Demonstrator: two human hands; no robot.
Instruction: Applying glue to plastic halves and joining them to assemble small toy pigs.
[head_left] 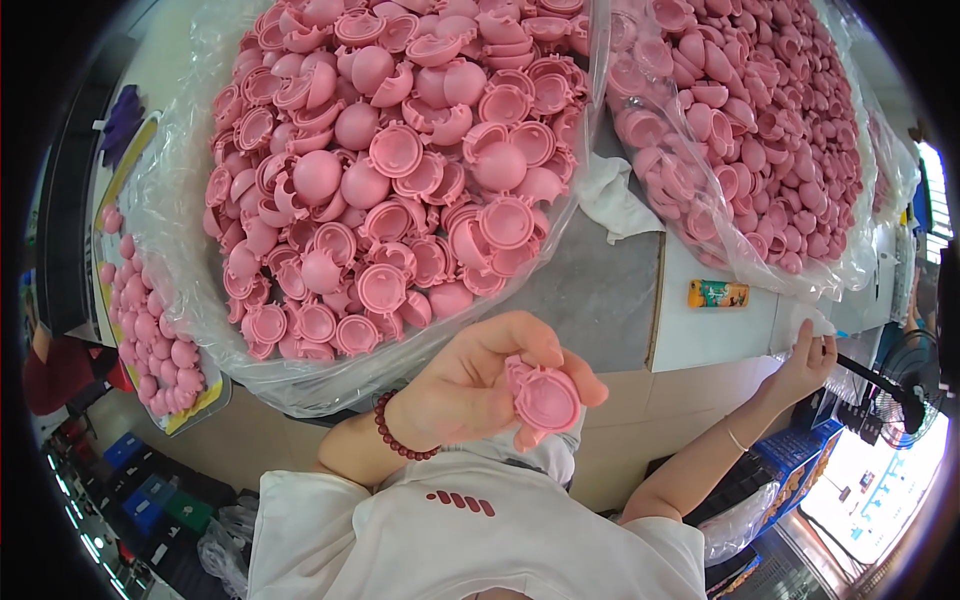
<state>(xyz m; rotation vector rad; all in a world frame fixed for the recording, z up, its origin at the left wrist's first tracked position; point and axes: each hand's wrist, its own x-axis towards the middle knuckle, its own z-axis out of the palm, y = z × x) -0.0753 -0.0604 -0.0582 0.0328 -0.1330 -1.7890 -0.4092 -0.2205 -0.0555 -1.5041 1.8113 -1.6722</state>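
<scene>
My left hand point(468, 385), with a beaded bracelet at its wrist, is raised in front of my chest. Between its thumb and fingers it grips a pink plastic half-shell point(547, 400), whose round hollow side faces up. Far off to the right, my right hand point(806, 368) is stretched out to the table's edge. Its fingers pinch a white cloth or tissue point(808, 322). Beyond my left hand lies a large clear plastic bag point(300, 385) heaped with pink half-shells point(385, 290) of the same kind.
Another clear bag point(820, 282) of smaller-looking pink pieces fills the back right. Between the bags lies a white rag point(615, 200), near an orange and green lighter-like item point(718, 293). At left, a tray point(215, 395) carries more pink pieces. A black fan point(900, 400) stands at right.
</scene>
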